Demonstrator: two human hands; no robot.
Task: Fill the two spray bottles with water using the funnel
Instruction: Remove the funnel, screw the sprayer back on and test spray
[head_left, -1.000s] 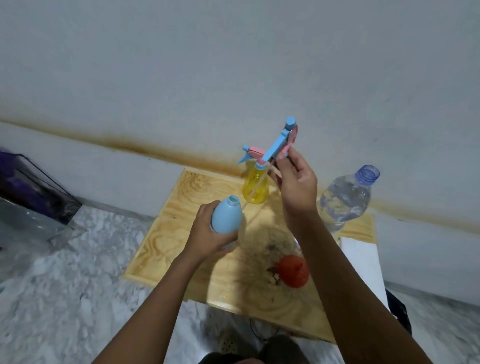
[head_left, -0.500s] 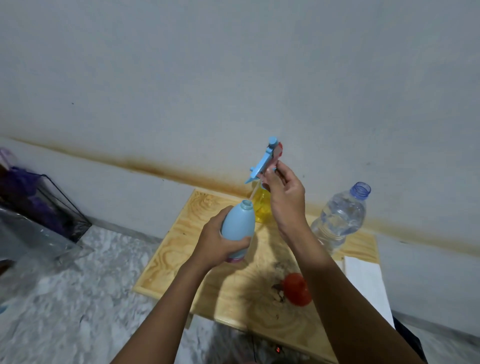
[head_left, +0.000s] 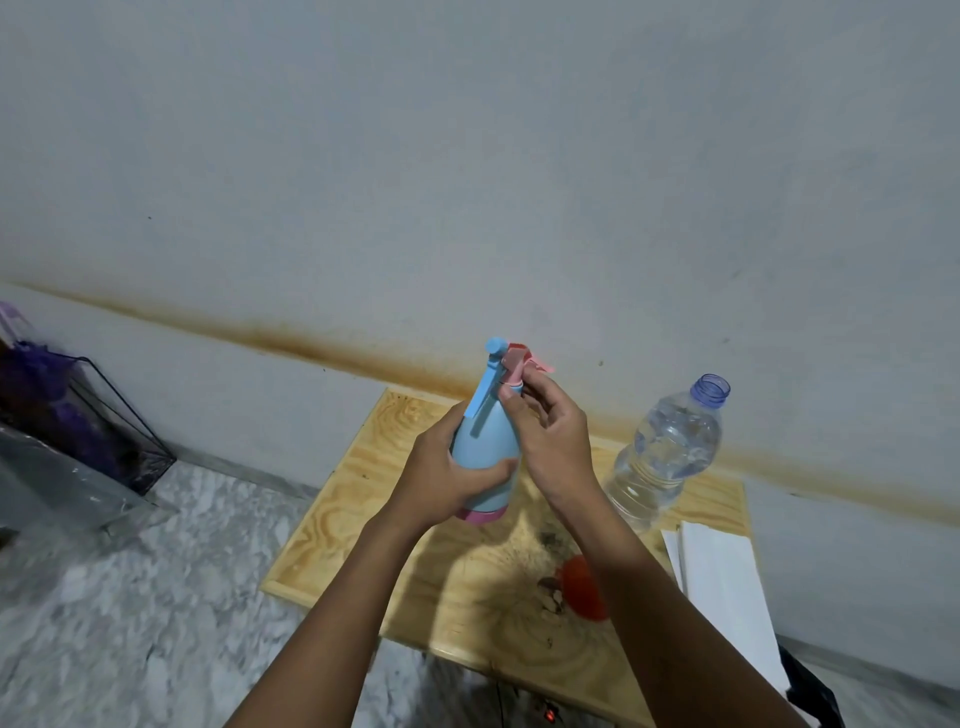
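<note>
Both of your hands are on the same thing here: the light blue spray bottle (head_left: 485, 457) with the pink base, held up in the air above the plywood board (head_left: 332, 530). Your left hand (head_left: 441, 475) is wrapped around the bottle's body, thumb across the front and the other fingers curled behind it. The bottle sits roughly upright, leaning a little.

Your right hand (head_left: 553, 441) is up at the neck, fingertips (head_left: 511, 402) pinched around the pink collar of the trigger spray head (head_left: 501, 371). The head is sitting on top of the bottle, blue trigger lever hanging down the front and blue nozzle cap at the top. Can't tell whether it's screwed tight or just resting there.

Over on your right, the clear water bottle (head_left: 670, 452) stands on the board with its cap off, and there's water in it. It's near your right wrist but not touching it. The red funnel (head_left: 584, 587) lies on the board closer to you, partly hidden behind your right forearm, in the middle of a dark smudgy patch on the wood. A white sheet (head_left: 722, 587) lies at the board's right edge.

The second spray bottle isn't showing; the hands block that part of the board.
</note>
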